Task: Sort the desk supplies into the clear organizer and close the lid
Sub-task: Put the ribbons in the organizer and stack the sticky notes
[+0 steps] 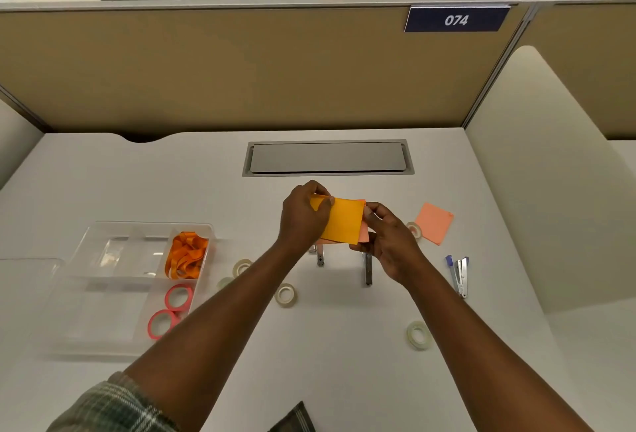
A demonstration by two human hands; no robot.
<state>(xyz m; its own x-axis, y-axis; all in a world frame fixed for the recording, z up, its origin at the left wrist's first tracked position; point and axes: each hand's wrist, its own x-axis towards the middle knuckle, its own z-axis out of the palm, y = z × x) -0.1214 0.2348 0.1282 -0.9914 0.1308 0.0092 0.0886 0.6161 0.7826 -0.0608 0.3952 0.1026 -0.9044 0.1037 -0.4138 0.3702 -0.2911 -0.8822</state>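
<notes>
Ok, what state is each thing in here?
clear plastic organizer: lid open.
orange ribbon: bunched in its far right compartment.
two pink tape rolls: in its near right compartment.
orange square paper pad: off the desk, pinched by left hand and right hand.
salmon square paper pad: loose on desk.
clear tape rolls: loose on desk.
blue stapler: lying on desk.
grey desk hatch: shut.

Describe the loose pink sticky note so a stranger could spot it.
From the right end of the grey hatch, come nearer. The pink sticky note lies flat beside a clear tape roll, right of the right hand: the only paper square nobody holds.
</notes>
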